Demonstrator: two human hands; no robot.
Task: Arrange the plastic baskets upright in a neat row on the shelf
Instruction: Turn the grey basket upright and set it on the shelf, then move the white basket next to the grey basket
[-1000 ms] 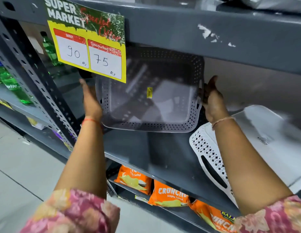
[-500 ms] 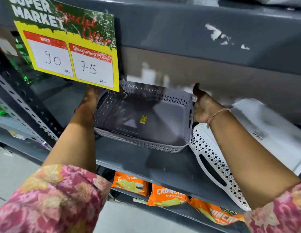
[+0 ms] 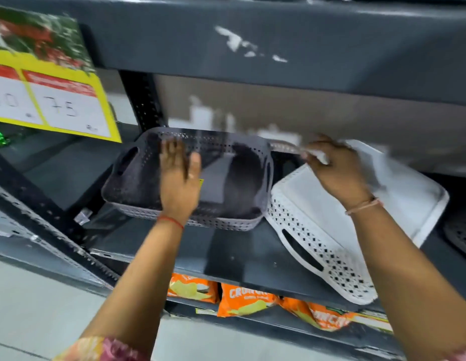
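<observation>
A grey perforated basket [image 3: 138, 178] sits upright, mouth up, on the dark shelf [image 3: 239, 256]. My left hand [image 3: 179, 178] hovers over it with fingers spread, holding nothing. To its right a white perforated basket [image 3: 310, 230] lies tilted, its bottom facing up and its handle side hanging past the shelf's front edge. My right hand [image 3: 336, 170] rests on the white basket's far rim, fingers curled on a blurred pale edge; whether it grips is unclear. Another dark basket [image 3: 461, 235] shows partly at the far right.
A yellow price sign [image 3: 49, 100] hangs from the upper shelf [image 3: 252, 48] at left. A perforated upright post [image 3: 146, 102] stands behind the grey basket. Orange snack packets [image 3: 242, 298] fill the shelf below. Grey floor lies at the lower left.
The grey basket went from held up on edge to lying flat on the shelf. My left hand let go and now hovers above it; my right hand moved over to the white basket.
</observation>
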